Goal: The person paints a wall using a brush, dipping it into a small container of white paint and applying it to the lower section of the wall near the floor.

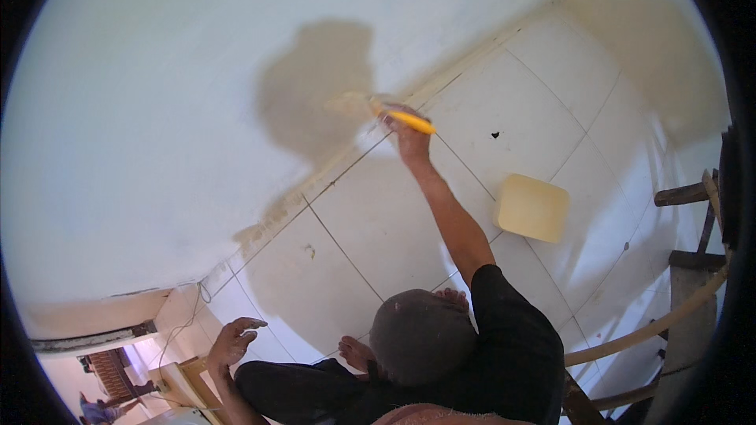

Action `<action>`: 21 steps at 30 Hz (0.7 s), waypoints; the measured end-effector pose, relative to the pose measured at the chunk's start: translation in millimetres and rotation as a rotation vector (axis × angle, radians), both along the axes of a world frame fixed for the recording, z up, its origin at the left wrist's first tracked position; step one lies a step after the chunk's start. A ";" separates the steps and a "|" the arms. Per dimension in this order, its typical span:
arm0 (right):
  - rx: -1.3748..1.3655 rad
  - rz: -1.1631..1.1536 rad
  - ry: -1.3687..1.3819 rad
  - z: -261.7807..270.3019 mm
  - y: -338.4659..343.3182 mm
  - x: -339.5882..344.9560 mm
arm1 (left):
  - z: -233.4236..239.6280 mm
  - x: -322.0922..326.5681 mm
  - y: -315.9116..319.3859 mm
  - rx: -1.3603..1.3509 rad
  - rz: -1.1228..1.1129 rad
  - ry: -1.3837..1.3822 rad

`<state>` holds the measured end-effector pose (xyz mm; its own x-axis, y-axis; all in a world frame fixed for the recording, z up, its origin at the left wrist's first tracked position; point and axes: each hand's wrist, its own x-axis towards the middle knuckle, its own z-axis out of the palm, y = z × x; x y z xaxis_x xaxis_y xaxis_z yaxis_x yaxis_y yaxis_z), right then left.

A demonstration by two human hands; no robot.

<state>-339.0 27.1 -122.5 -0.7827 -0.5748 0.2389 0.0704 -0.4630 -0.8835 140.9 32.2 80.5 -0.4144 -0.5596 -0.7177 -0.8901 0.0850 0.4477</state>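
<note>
My right hand [407, 124] is closed around a yellow-handled hand tool [416, 122] low on the pale wall [177, 130], just above the floor. The tool's head touches the wall beside a damp-looking smear; whether it is a brush or a scraper cannot be told. My left hand [236, 339] hangs at the lower left with fingers loosely curled and apart, holding nothing; whitish residue marks a fingertip. A cream square plastic tub [531, 208] stands on the tiled floor to the right of my right forearm. Its inside looks plain.
Wooden furniture parts [697, 260] and a curved pale pole [647, 333] occupy the right side. A thin cable [192, 319] runs near the doorway at lower left, beside a wooden frame [189, 386]. Another person [100, 412] is beyond. A small dark fragment [495, 135] lies on the tiles.
</note>
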 end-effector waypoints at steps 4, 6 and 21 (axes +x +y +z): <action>-0.013 -0.272 0.120 -28.7 -2.7 -85.9 | -11.6 13.5 -9.0 0.027 0.134 0.015; -0.136 -0.377 -0.002 -28.3 10.3 -128.9 | -13.0 16.0 -12.6 0.028 0.152 0.009; 0.172 0.050 0.220 -8.5 -2.1 37.7 | -7.6 12.7 -14.9 0.047 0.159 0.085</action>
